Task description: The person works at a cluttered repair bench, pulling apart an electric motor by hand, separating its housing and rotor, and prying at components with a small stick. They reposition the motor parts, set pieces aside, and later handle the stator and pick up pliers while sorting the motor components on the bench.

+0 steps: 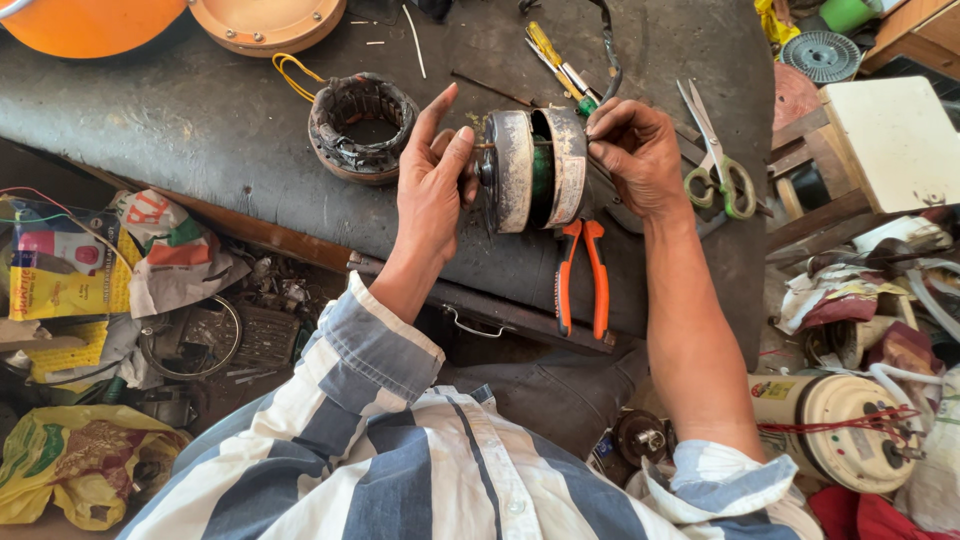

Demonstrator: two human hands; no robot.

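Orange-handled pliers (582, 275) lie on the bench (200, 120) just below the motor (535, 168). Left hand (432, 185) fingers clamp the motor's shaft end, right hand (640, 155) fingers pinch its far rim. Scissors (718, 165) right of it, stator ring (362, 127) left, screwdrivers (555, 60) beyond.

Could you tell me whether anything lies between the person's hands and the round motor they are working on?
No: the left hand and right hand touch the motor directly, one on each side.

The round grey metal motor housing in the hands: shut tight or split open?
Split open. A dark gap separates the two halves of the round grey metal motor housing, green winding visible inside; left hand and right hand steady it.
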